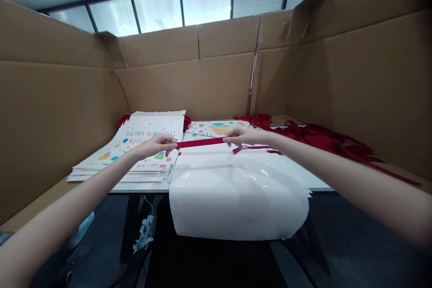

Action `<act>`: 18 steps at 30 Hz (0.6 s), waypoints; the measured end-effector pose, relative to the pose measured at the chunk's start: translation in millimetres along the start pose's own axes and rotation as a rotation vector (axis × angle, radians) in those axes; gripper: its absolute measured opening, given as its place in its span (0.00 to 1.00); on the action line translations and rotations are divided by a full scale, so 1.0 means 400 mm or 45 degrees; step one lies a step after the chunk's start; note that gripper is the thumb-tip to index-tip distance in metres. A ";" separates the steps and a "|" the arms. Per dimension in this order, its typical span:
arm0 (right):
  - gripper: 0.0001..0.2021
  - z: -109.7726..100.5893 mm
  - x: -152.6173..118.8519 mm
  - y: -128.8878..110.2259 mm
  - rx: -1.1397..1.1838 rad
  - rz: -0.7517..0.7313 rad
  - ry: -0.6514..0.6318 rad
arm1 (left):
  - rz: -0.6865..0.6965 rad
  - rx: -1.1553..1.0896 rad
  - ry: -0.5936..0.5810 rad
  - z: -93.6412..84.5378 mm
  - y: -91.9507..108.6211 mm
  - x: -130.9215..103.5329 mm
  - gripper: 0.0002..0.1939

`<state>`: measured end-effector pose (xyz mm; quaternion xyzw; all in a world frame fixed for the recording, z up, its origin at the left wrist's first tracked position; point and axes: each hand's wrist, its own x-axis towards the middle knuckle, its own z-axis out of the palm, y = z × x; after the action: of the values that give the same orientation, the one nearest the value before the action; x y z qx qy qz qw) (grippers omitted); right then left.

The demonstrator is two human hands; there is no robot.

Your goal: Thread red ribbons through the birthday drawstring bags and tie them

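A red ribbon (200,143) is stretched nearly level between my two hands, above a white glossy sheet (236,189). My left hand (158,145) pinches its left end. My right hand (238,135) pinches the other end. The white sheet hangs over the table's front edge toward me. Another short red ribbon (256,147) lies on the sheet below my right hand. Behind my right hand, part of a sheet with a colourful print (216,128) shows. Left of it is a stack of printed Happy Birthday bags (151,123), with red ribbon at the top corners.
Loose red ribbons (324,141) lie heaped on the right of the table, with a smaller red bunch (259,120) at the back. Tall cardboard walls (182,81) enclose the left, back and right. A white power strip (145,233) hangs below the table.
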<state>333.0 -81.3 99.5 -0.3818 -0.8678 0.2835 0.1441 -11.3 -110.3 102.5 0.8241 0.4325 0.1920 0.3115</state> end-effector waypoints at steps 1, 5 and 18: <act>0.25 -0.020 -0.019 0.027 0.004 0.042 0.027 | -0.008 0.005 0.021 -0.006 -0.010 0.001 0.16; 0.26 -0.115 -0.118 0.153 -0.033 0.313 0.099 | -0.070 0.026 0.114 -0.037 -0.066 0.000 0.18; 0.15 -0.181 -0.268 0.394 -0.897 0.925 0.489 | -0.105 -0.049 0.006 0.024 -0.097 0.022 0.16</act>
<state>529.9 -47.1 58.9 -0.7274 -0.6806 -0.0680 0.0562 -24.0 -89.6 69.6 0.7990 0.4630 0.1892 0.3338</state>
